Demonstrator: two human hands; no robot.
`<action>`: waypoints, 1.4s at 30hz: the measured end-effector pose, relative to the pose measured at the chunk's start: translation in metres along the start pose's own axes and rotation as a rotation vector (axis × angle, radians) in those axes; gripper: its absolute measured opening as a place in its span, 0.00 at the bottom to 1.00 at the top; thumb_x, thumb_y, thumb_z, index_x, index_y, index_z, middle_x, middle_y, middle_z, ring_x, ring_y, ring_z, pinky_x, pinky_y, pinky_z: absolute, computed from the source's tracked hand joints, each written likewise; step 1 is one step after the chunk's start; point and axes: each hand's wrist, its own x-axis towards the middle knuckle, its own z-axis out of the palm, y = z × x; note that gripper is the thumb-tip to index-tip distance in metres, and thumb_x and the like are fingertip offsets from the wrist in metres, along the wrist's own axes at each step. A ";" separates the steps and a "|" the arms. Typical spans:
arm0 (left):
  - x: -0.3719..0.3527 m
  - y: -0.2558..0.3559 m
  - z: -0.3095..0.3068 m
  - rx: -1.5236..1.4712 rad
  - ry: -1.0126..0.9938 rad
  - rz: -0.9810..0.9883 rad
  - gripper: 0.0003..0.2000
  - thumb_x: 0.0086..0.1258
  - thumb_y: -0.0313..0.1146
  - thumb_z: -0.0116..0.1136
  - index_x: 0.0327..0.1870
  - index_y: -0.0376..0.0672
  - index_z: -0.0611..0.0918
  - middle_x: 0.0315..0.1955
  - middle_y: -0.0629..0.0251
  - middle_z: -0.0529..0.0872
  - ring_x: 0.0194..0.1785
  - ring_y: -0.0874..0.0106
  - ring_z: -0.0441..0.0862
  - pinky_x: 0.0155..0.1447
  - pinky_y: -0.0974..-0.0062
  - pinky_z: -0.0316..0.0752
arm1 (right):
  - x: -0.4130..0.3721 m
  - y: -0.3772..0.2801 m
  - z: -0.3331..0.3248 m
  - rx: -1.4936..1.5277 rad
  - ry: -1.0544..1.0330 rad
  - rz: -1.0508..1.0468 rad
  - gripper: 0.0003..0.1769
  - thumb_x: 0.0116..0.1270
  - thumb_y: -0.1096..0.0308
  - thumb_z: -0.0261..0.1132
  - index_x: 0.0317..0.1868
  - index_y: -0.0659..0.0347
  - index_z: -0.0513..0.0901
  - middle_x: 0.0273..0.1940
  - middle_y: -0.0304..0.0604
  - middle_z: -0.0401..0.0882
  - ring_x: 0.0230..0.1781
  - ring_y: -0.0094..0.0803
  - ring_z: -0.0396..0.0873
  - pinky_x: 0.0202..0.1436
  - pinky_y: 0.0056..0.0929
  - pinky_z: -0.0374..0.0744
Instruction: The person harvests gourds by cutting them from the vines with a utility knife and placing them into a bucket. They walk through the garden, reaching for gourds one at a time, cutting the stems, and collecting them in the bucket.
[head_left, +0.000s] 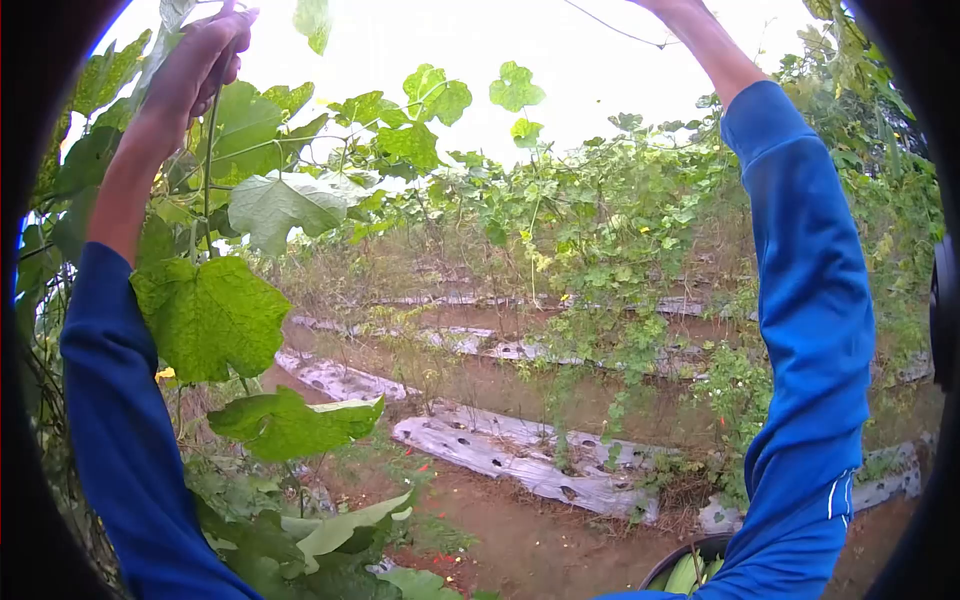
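Observation:
My left hand (208, 52) is raised at the top left among large green leaves, its fingers curled closed round a green vine stem (208, 170) that hangs down below it. The upper end of the stem and some fingertips are hard to make out against the bright sky. Broad lobed leaves (210, 318) hang beside my left forearm. My right arm, in a blue sleeve (815, 270), reaches up on the right; its hand is cut off by the top edge. A thin dark line (620, 28) runs near the right wrist.
A dark bucket (655, 577) with long green produce (686, 575) stands at the bottom right, partly behind my sleeve. Rows of grey plastic mulch (530, 468) with holes cross the brown soil (500, 535). Climbing vines (620, 250) hang behind them.

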 end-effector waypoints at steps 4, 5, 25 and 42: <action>-0.014 0.014 -0.007 0.063 -0.042 0.047 0.19 0.71 0.57 0.55 0.31 0.51 0.75 0.16 0.80 0.70 0.12 0.90 0.54 0.17 0.85 0.48 | -0.015 -0.037 0.000 0.242 0.200 -0.219 0.24 0.67 0.52 0.56 0.46 0.67 0.82 0.50 0.61 0.78 0.53 0.47 0.78 0.57 0.46 0.76; -0.023 0.016 -0.010 0.072 -0.068 0.074 0.20 0.71 0.58 0.55 0.31 0.51 0.75 0.16 0.81 0.69 0.13 0.90 0.54 0.17 0.86 0.48 | -0.019 -0.041 0.003 0.242 0.232 -0.265 0.24 0.66 0.53 0.57 0.46 0.69 0.81 0.51 0.61 0.77 0.53 0.49 0.77 0.58 0.46 0.75; -0.110 0.119 -0.032 0.879 -0.069 -0.136 0.29 0.64 0.66 0.52 0.49 0.48 0.83 0.24 0.64 0.76 0.29 0.78 0.74 0.30 0.76 0.68 | -0.148 -0.091 0.084 0.766 0.328 -0.552 0.23 0.61 0.49 0.62 0.38 0.66 0.82 0.57 0.50 0.72 0.53 0.42 0.75 0.51 0.45 0.80; -0.211 0.145 0.075 0.968 -0.256 0.018 0.23 0.62 0.49 0.63 0.22 0.32 0.77 0.19 0.44 0.77 0.25 0.49 0.76 0.35 0.52 0.71 | -0.187 0.099 0.155 1.313 -0.160 0.479 0.50 0.70 0.27 0.37 0.59 0.71 0.76 0.59 0.59 0.76 0.54 0.48 0.80 0.47 0.41 0.82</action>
